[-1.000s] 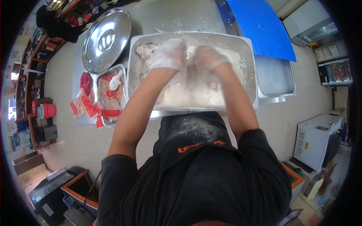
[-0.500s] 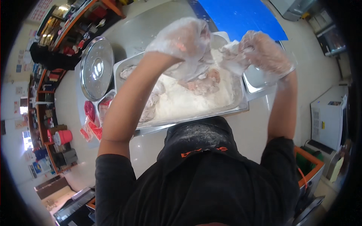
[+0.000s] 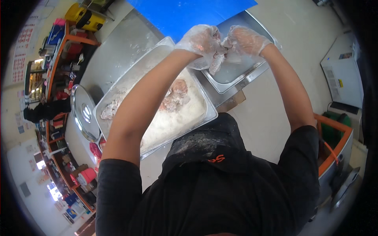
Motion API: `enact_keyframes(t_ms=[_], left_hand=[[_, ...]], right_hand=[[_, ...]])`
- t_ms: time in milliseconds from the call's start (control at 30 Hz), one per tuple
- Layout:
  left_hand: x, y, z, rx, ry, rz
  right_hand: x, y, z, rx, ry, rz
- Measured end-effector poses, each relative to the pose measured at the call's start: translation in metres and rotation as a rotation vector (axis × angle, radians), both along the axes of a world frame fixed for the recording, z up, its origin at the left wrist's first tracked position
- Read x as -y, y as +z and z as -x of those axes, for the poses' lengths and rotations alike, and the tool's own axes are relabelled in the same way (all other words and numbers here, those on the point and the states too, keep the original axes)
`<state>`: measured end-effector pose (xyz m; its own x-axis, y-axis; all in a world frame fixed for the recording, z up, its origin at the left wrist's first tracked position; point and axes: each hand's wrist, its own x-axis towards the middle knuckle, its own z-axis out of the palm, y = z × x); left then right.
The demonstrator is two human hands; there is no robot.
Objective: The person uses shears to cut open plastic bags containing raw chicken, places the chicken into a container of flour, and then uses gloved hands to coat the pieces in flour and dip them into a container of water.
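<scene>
My left hand [image 3: 199, 41] and right hand [image 3: 248, 41], both in clear, flour-dusted plastic gloves, meet over the corner of a second steel pan [image 3: 232, 87]. The left fingers are closed round a floured piece of raw meat [image 3: 217, 63], probably chicken, whose lower end hangs down. Curled close beside it, the right fingers also grip floured meat; whether it is the same piece I cannot tell. Under my left forearm lies a large steel tray [image 3: 212, 111] of white flour [image 3: 177, 122]. More coated meat [image 3: 173, 96] rests in that flour, partly hidden by the forearm.
Beyond the hands a blue board [image 3: 189, 15] covers part of the steel table [image 3: 118, 51]. A round steel lid [image 3: 84, 108] leans left of the flour tray. Brown cardboard [image 3: 232, 101] shows under the second pan. An orange-edged bin [image 3: 334, 145] stands at right.
My hands have come closer together and moved from above the flour tray to the second pan's corner. The view has turned, so the tray now appears lower and further left.
</scene>
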<state>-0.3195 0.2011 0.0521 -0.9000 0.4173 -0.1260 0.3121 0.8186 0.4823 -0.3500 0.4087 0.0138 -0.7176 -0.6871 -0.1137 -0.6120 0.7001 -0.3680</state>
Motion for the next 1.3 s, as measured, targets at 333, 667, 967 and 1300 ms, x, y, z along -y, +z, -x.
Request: enact_keyframes(t_ms=[333, 667, 967, 1300], left_hand=[[-0.007, -0.104, 0.019, -0.342, -0.361, 0.226], [-0.028, -0.105, 0.013, -0.105, -0.29, 0.415], [-0.052, -0.079, 0.024, 0.029, -0.175, 0.353], [-0.05, 0.06, 0.011, -0.189, 0.078, -0.097]], right_hand=[[-0.021, -0.061, 0.016, 0.101, -0.037, -0.254], [-0.016, -0.049, 0.015, 0.142, -0.08, 0.027], [-0.014, 0.047, 0.007, -0.097, -0.038, 0.07], [-0.044, 0.183, -0.023, -0.169, -0.004, 0.228]])
